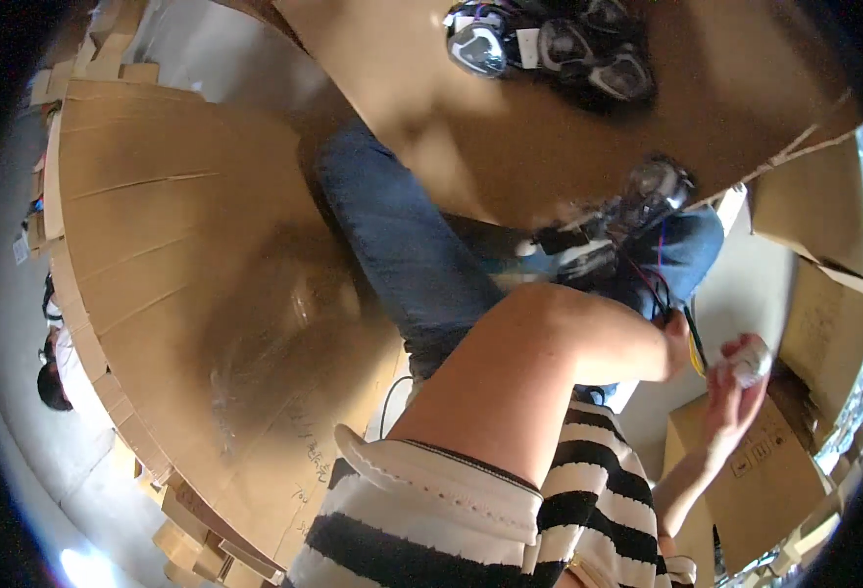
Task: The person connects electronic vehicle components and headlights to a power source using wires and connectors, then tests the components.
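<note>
My left hand [678, 345] is closed around thin black, red and yellow wires [659, 292]. They run up to a black unit with a clear rounded lens [659, 181], which looks like a lamp and is blurred. It lies over my jeans-clad leg, by the edge of the cardboard surface. To the right, my right hand [735, 392] grips a small whitish thing [751, 365], its kind unclear. Yellow and black wire ends come close to those fingers; whether they touch is not clear.
Several similar black units with clear lenses [549, 49] lie on the cardboard-covered surface [451, 127] ahead. A large cardboard sheet [157, 245] spreads at left. Cardboard boxes [813, 206] stand at right, one [755, 480] beneath my right arm. Another person [64, 367] is at the far left.
</note>
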`<action>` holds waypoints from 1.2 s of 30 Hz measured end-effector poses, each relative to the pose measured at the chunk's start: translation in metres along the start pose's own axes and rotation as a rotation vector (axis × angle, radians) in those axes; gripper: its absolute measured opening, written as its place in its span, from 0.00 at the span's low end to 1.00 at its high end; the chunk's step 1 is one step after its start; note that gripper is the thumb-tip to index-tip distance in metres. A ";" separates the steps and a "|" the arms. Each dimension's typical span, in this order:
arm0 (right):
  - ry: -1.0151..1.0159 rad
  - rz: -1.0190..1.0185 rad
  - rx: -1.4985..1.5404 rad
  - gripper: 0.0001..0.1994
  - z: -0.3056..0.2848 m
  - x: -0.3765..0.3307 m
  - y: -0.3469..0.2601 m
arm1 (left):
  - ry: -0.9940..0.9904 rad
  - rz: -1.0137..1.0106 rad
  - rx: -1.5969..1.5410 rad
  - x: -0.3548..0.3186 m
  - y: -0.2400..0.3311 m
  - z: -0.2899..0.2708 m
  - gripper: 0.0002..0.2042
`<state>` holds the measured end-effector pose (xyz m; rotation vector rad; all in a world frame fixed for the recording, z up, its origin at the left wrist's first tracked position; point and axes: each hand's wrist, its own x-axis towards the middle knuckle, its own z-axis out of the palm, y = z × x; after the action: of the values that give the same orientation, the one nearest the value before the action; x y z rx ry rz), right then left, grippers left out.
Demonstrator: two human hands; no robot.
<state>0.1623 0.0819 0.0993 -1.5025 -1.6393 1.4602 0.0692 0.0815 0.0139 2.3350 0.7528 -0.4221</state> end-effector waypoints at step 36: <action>-0.191 -0.289 0.326 0.17 -0.035 0.001 0.023 | 0.905 -0.814 0.184 -0.383 0.124 -0.152 0.15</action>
<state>0.2022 0.0919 0.0893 -0.9332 -1.5535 1.6454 -0.1401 -0.0514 0.3653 2.2334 2.1815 0.3113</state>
